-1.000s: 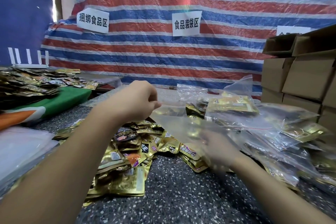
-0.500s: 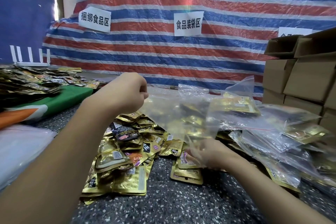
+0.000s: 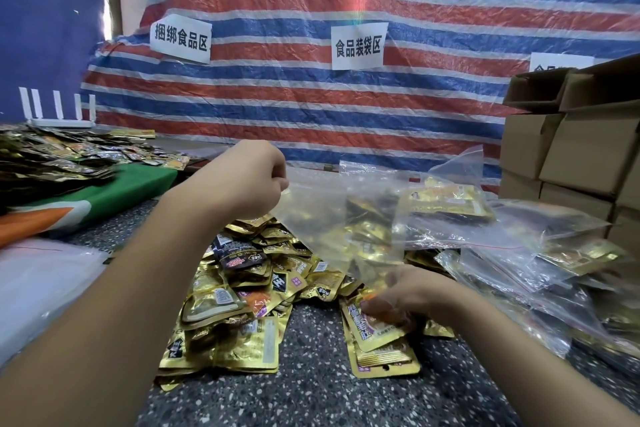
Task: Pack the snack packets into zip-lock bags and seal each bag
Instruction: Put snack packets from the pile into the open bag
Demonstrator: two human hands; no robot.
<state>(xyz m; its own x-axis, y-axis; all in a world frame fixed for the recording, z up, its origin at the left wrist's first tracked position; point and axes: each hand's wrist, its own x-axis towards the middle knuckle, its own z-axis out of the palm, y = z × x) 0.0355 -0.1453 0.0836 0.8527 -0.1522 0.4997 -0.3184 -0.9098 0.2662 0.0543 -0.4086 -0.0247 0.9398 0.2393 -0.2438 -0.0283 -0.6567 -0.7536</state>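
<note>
- An empty zip-lock bag (image 3: 311, 215) is pinched at its edge by the raised left hand (image 3: 249, 180).
- Gold snack packets (image 3: 375, 329) are gripped by the right hand (image 3: 412, 295).

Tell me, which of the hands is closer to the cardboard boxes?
Right. The right hand picks at gold packets low down, below and left of the cardboard boxes; the left hand holds up a clear bag farther left.

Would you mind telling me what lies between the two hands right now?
In the head view, a clear zip-lock bag stretches from the raised left hand down to the right hand, above loose gold snack packets.
</note>
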